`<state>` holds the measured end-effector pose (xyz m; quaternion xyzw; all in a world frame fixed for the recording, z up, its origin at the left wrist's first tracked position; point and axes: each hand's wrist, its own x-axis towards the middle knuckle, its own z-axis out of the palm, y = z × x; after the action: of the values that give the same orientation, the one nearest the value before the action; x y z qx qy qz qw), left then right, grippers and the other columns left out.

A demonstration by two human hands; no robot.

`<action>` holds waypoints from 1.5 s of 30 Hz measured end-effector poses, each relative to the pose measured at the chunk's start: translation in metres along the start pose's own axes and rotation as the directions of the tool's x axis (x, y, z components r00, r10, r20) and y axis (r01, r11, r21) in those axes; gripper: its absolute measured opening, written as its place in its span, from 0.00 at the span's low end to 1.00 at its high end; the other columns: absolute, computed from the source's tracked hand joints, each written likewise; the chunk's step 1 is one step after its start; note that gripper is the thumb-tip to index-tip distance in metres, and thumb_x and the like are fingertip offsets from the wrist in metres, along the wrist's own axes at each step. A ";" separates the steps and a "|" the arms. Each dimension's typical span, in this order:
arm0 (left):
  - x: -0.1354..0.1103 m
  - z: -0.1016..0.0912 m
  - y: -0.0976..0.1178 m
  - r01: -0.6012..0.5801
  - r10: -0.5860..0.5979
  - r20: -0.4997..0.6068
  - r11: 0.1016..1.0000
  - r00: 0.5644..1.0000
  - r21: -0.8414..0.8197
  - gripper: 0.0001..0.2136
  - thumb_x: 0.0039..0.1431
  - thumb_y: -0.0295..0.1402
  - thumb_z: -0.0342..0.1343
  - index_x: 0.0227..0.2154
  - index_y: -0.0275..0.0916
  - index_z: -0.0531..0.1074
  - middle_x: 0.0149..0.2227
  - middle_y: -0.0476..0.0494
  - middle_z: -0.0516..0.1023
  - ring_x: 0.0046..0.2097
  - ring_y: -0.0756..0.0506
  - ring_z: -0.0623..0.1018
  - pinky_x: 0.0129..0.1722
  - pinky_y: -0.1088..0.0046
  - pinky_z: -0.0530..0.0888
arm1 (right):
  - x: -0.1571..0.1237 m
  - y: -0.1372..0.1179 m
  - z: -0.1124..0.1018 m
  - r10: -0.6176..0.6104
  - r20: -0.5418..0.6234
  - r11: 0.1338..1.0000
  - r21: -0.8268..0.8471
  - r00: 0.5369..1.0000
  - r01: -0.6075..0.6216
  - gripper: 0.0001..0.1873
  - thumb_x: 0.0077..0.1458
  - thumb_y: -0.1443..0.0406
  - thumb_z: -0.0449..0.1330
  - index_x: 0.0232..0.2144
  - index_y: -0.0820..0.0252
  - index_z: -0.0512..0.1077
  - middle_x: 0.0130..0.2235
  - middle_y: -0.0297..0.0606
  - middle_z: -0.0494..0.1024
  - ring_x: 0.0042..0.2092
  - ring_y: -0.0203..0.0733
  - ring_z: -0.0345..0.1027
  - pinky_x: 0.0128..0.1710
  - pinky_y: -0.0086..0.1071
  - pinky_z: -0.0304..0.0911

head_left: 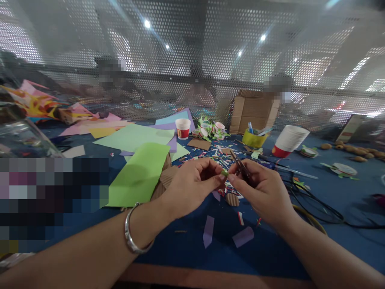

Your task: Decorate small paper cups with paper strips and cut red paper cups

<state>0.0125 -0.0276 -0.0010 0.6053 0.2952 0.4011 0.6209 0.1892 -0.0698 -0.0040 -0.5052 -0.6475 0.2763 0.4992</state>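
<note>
My left hand (191,186), with a silver bangle at the wrist, pinches a small piece of green paper (224,173) between thumb and fingers. My right hand (266,194) is closed around dark scissors (240,166), their tips pointing up and away. Its thumb and fingertip meet the green piece too, so both hands touch it. Below the hands lie a purple paper strip with a pointed end (208,232), another purple piece (243,237) and a small corrugated cardboard disc (232,199). Part of the scissors is hidden inside my right hand.
A bright green sheet (138,172) and other coloured paper lie left. Paper scraps (221,154) litter the middle. Behind stand a paper cup (183,128), paper turtles (210,129) and a yellow holder (254,139). Stacked cups (289,140) and black cables (319,204) are right.
</note>
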 end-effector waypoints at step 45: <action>0.013 -0.026 0.016 0.282 -0.239 0.151 0.797 0.959 -0.534 0.05 0.60 0.17 0.55 0.32 0.30 0.74 0.29 0.45 0.76 0.28 0.54 0.79 0.30 0.85 0.78 | -0.002 -0.007 -0.006 0.182 0.382 0.823 0.446 0.906 -0.353 0.22 0.66 0.49 0.60 0.31 0.61 0.75 0.23 0.26 0.54 0.24 0.29 0.42 0.19 0.27 0.35</action>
<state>-0.0054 -0.0041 0.0141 0.3695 0.2242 0.3564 0.8284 0.1922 -0.0752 0.0034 -0.3913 -0.5467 0.5829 0.4564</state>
